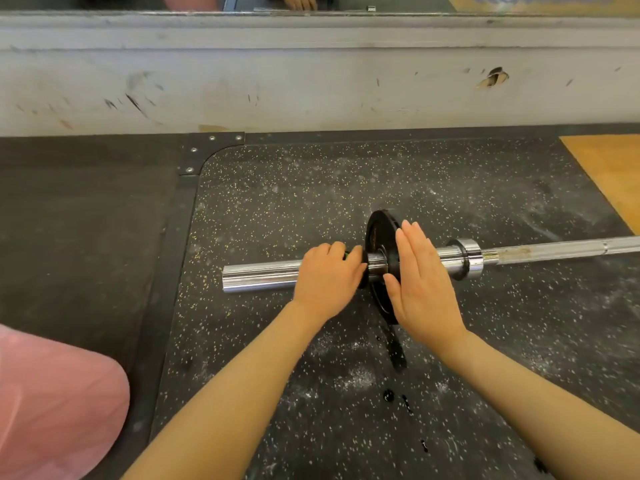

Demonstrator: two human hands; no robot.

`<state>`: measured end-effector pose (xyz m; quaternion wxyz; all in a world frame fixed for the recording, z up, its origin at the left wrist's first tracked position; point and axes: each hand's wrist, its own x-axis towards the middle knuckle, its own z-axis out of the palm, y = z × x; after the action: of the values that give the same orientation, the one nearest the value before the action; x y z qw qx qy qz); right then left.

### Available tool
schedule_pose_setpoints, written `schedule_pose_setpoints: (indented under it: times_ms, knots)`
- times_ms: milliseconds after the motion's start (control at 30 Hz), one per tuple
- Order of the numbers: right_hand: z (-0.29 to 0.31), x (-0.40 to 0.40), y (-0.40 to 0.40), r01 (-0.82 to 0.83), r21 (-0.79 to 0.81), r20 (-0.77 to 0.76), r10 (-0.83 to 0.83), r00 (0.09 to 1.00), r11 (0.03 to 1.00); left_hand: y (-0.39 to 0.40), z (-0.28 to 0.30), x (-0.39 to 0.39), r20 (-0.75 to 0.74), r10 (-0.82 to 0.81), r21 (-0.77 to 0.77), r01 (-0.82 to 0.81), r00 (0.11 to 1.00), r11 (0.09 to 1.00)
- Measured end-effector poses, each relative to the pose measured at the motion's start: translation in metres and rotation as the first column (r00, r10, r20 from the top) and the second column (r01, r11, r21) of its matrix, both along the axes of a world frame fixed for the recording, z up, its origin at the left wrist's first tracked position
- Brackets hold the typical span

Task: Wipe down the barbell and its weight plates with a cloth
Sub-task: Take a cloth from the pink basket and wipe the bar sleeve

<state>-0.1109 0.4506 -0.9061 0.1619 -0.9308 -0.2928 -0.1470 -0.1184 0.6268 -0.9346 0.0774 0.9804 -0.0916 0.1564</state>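
Observation:
A chrome barbell (258,276) lies across the speckled black rubber floor, its sleeve end pointing left. A small black weight plate (379,237) stands upright on the sleeve. My left hand (327,277) curls round a black collar with a green part on the sleeve, just left of the plate. My right hand (420,282) is flat with straight fingers, pressed against the plate's right face. No cloth is in view.
A scuffed white wall base (311,81) with a mirror above runs along the far side. A wooden platform panel (613,171) lies at the right. A pink-clad knee (52,403) is at the lower left. Wet dark spots (398,355) mark the floor below the plate.

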Motion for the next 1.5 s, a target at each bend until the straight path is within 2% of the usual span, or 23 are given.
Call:
schedule_pose_setpoints:
  times_ms: [167, 500, 767, 1000, 1133, 1367, 1500]
  knots:
    - [-0.005, -0.005, -0.004, -0.012, 0.022, 0.012, 0.012, 1.000, 1.000, -0.028, 0.001, 0.005, -0.057, 0.003, 0.021, -0.002, 0.998, 1.000]
    - [-0.008, -0.021, -0.006, -0.006, 0.026, 0.007, 0.006, 1.000, 1.000, 0.009, 0.005, -0.018, -0.095, -0.017, 0.016, 0.018, 0.995, 1.000]
    - [0.003, -0.036, -0.037, -0.141, -0.031, -0.019, 0.141, 0.990, 0.989, -0.004, 0.005, -0.046, -0.077, -0.033, 0.079, 0.039, 0.996, 0.996]
    - [0.032, -0.029, -0.032, -0.107, 0.053, -0.085, 0.111, 0.990, 0.993, -0.035, 0.004, -0.089, -0.047, 0.092, -0.045, -0.094, 0.995, 0.995]
    - [0.028, -0.049, -0.033, -0.158, 0.022, -0.129, 0.160, 0.979, 0.987, -0.040, 0.006, -0.115, -0.054, 0.064, -0.048, -0.067, 0.997, 0.997]
    - [0.014, -0.097, -0.054, -0.169, 0.083, -0.131, 0.178, 0.975, 0.982, -0.065, 0.005, -0.126, -0.028, 0.040, -0.126, -0.044, 0.999, 0.991]
    - [0.015, -0.101, -0.062, -0.114, 0.090, -0.131, 0.125, 0.983, 0.989, -0.082, 0.001, -0.125, -0.031, 0.018, -0.148, -0.022, 0.999, 0.989]
